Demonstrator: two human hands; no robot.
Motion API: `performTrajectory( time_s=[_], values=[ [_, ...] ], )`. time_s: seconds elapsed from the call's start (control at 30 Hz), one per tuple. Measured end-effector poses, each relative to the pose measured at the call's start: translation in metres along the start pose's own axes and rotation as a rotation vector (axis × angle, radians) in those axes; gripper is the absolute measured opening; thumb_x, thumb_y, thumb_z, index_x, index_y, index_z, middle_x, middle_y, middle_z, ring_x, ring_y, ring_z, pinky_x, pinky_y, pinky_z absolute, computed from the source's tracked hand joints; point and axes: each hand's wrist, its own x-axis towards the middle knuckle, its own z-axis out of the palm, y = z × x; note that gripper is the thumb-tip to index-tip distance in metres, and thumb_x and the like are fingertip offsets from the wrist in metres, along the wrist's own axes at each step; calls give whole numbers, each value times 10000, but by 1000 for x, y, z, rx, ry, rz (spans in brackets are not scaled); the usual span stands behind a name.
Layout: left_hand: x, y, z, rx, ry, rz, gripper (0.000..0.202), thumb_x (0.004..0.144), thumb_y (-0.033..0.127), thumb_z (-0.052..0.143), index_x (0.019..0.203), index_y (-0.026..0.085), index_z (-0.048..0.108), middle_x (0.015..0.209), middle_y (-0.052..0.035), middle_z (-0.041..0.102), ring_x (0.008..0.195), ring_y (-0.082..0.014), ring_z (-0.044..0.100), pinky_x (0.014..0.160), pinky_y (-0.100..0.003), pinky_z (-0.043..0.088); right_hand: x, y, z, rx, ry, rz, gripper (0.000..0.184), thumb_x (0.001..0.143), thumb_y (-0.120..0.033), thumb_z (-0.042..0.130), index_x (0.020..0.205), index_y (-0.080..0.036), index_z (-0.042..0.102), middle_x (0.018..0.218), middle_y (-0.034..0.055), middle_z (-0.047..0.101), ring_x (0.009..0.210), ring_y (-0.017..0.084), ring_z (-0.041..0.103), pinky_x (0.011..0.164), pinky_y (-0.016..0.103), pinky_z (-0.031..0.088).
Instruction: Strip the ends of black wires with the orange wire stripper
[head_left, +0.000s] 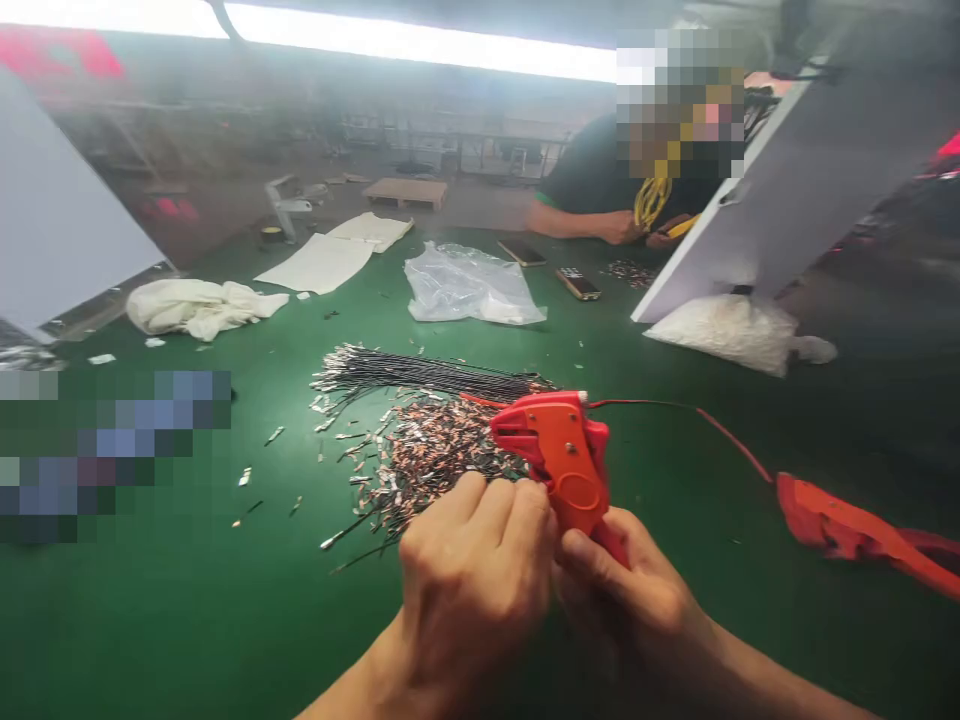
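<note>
My right hand is wrapped round the handle of a red and orange wire stripper, its jaws pointing left. My left hand is closed with fingers curled, close against the stripper's front; whatever is in those fingers is hidden. Just beyond the hands lies a heap of short wire ends and copper-coloured scraps. Behind that heap stretches a bundle of black wires with pale tips at the left. A thin red wire runs to the right behind the stripper.
Another red-orange hand tool lies at right. Farther back on the green table are a clear plastic bag, white cloth, paper, a phone and a filled white bag. Across the table, a person's hand is near yellow cable.
</note>
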Motion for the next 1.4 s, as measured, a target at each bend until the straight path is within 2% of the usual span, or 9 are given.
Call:
performTrajectory(
  time_s=[0.23,0.43,0.73,0.83,0.9,1.0,1.13,1.23,1.4],
  values=[
    [-2,-2,2,-15,-30,14,296,946,139,452,662,175,528,587,-2,476,541,-152,359,522,-332,240,5,0,-5,130,87,-84,194,911,-396,624,911,-204,598,738,26,599,619,156,562,588,288,485],
    [-7,-3,5,-42,-80,78,88,895,127,554,849,147,626,662,-15,529,624,-161,418,541,-306,279,12,-12,-16,5,165,-131,177,854,-327,700,1005,-251,646,808,28,627,707,183,579,687,298,519],
    [-8,-5,6,-160,-109,100,173,924,103,469,931,141,637,699,-27,544,656,-156,444,550,-268,369,11,-3,-24,-198,222,-158,206,850,-347,692,1007,-218,657,918,56,648,855,227,593,734,306,511],
    [-8,-1,-1,-125,20,184,159,907,135,540,1034,119,634,833,-74,624,776,-175,523,664,-290,455,10,-11,-19,-88,236,-176,204,833,-326,711,1007,-240,648,895,46,641,834,220,597,725,304,516],
    [-10,2,-3,-155,94,216,143,909,238,585,813,144,634,728,-51,620,717,-170,538,634,-293,438,10,-18,-15,-23,194,-216,144,851,-285,686,981,-252,634,829,24,611,770,191,586,719,294,513],
    [-14,4,3,-281,-92,74,377,945,377,532,626,177,563,548,-2,582,518,-134,512,505,-277,352,10,-28,-14,35,120,-260,82,885,-256,622,966,-255,611,809,14,572,738,183,570,713,311,509],
    [-16,-1,10,-514,-450,-383,246,922,430,569,948,203,662,673,-2,708,559,-144,622,519,-239,411,7,-29,-16,28,93,-283,116,892,-238,598,1006,-258,604,823,14,561,744,180,539,703,309,495],
    [-13,-4,10,-685,-405,-484,217,933,384,559,983,191,645,711,-16,714,604,-144,641,560,-228,449,5,-24,-18,-95,87,-268,88,904,-252,598,990,-251,618,840,14,569,771,172,527,735,287,476],
    [-13,-3,11,-764,-214,-302,215,960,194,480,819,160,638,754,-29,701,663,-111,643,650,-211,470,4,-18,-22,-207,101,-214,117,908,-332,618,1000,-262,636,855,11,589,793,175,544,741,276,476]
  ],
)
